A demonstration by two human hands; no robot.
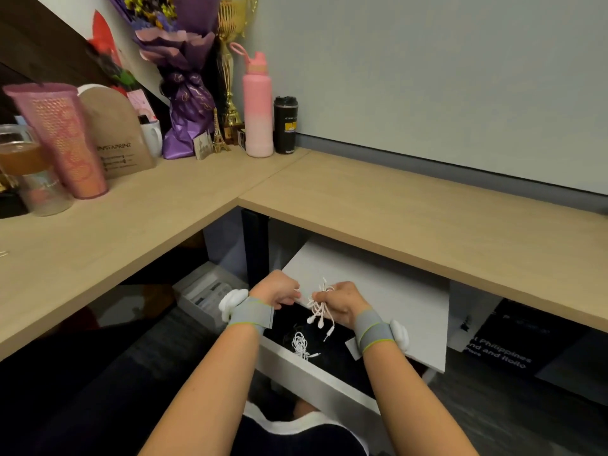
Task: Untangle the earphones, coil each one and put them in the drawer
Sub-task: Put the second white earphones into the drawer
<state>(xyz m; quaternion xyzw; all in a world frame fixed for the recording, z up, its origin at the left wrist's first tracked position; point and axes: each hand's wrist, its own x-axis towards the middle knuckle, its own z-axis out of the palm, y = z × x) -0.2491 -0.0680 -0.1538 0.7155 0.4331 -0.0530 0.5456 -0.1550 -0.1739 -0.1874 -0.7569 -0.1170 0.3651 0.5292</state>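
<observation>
Below the desk a white drawer (316,373) stands pulled open, dark inside. A coiled white earphone (301,346) lies in it. Above the drawer my right hand (342,302) grips a bundle of pinkish-white earphones (319,307), whose buds and plug dangle down. My left hand (279,291) is just left of the bundle with curled fingers, and seems to pinch a strand of the same cable; the strand itself is hard to make out. Both wrists wear grey bands.
An L-shaped wooden desk (394,209) overhangs the white drawer cabinet (394,291). On its back left stand a pink bottle (258,106), a black tumbler (285,125), a purple bouquet (184,93), a trophy, cups and a pink tumbler (62,139). A box (204,291) sits on the floor.
</observation>
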